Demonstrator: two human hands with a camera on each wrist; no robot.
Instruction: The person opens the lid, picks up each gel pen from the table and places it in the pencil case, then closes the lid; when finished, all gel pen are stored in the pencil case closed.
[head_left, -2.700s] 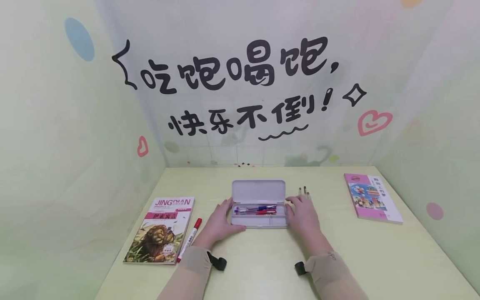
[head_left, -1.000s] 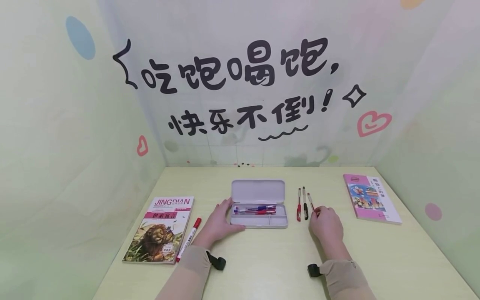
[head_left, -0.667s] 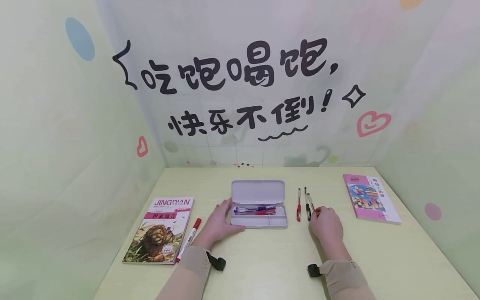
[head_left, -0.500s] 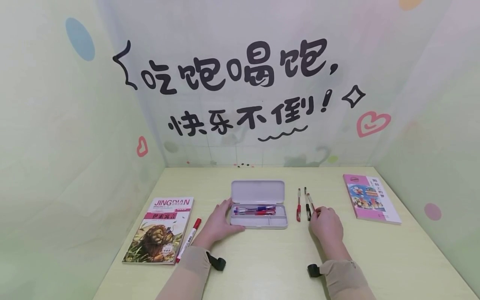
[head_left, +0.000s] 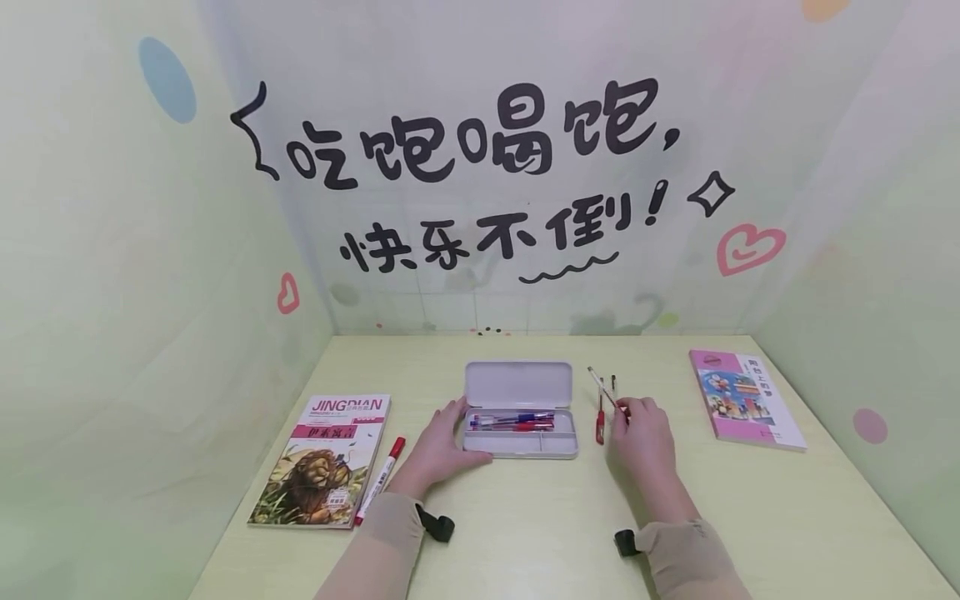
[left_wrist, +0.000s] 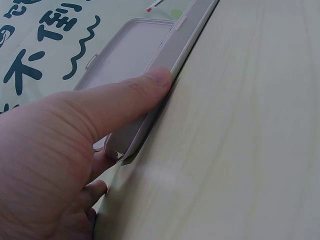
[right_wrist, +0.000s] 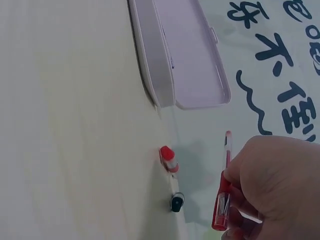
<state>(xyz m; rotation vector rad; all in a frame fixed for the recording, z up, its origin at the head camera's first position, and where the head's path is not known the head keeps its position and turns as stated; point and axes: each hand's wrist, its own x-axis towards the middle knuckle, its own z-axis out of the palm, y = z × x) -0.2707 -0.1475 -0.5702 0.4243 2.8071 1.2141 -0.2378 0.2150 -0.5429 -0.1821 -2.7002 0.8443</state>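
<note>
Right hand [head_left: 643,432] at about 3 o'clock from the case [head_left: 521,421], fingers pinching a red pen [head_left: 604,392] lifted off the table [head_left: 525,533], tip aimed toward 11 o'clock. In the right wrist view, same pen [right_wrist: 223,192] gripped near its red end, clear of the surface. Just under and left of it, two more pens lying on the table: one red [head_left: 599,423], one black [head_left: 614,382], side by side and near but apart from the case, their caps seen end-on from the wrist [right_wrist: 168,158] [right_wrist: 176,202].

Left hand [head_left: 437,446] at 9 o'clock of the case, thumb laid along the near edge and fingers curled round the left end, grasping it. In the left wrist view, thumb [left_wrist: 135,92] pressed against the case rim [left_wrist: 187,42].

Case open, lid [head_left: 517,384] standing up at 12 o'clock, several red and blue pens inside [head_left: 512,421], in the far compartment.

At 9 o'clock, well apart: a lion book [head_left: 322,460], with a red marker [head_left: 379,480] just beside its right edge. At 2 o'clock, far right: a pink book [head_left: 746,398].
</note>
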